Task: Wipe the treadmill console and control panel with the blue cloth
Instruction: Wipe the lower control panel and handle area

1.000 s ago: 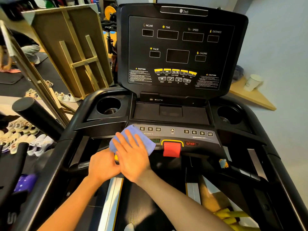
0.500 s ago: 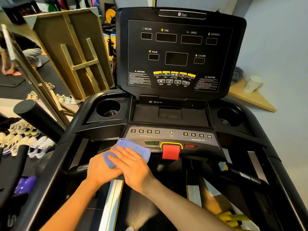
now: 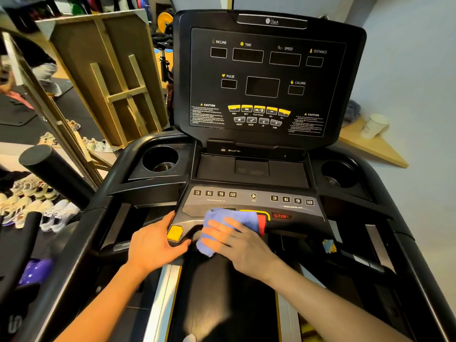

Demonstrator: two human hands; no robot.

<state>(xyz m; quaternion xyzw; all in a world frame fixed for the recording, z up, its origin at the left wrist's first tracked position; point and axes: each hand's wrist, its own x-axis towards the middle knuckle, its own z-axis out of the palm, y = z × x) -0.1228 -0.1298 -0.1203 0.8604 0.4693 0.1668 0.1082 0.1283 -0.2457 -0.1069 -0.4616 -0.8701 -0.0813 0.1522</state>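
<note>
Up front, the treadmill (image 3: 246,243) fills most of the view, its black frame running from the belt at the bottom to the tall upright console (image 3: 269,77) at the top, where dark display windows sit under the labels INCLINE, TIME, SPEED, DISTANCE, PULSE and CALORIE, with a row of yellow buttons below them. Beneath the console lies a flat tray between two round cup holders (image 3: 160,160), one on each side. Lower still is the grey control panel (image 3: 251,203), with two rows of number keys marked 3, 6, 9 and 12, a fan key between them, and a lit red STOP label (image 3: 280,216) to the right. The blue cloth (image 3: 229,223) lies on the front edge of this panel, partly covering the red stop button (image 3: 262,224) in its yellow surround. The right hand (image 3: 237,243) presses down on the cloth with fingers spread flat, a loose open grip rather than a closed one. The left hand (image 3: 158,245) rests just beside it, fingers curled around the panel's front bar, thumb next to a small yellow button (image 3: 175,233).
</note>
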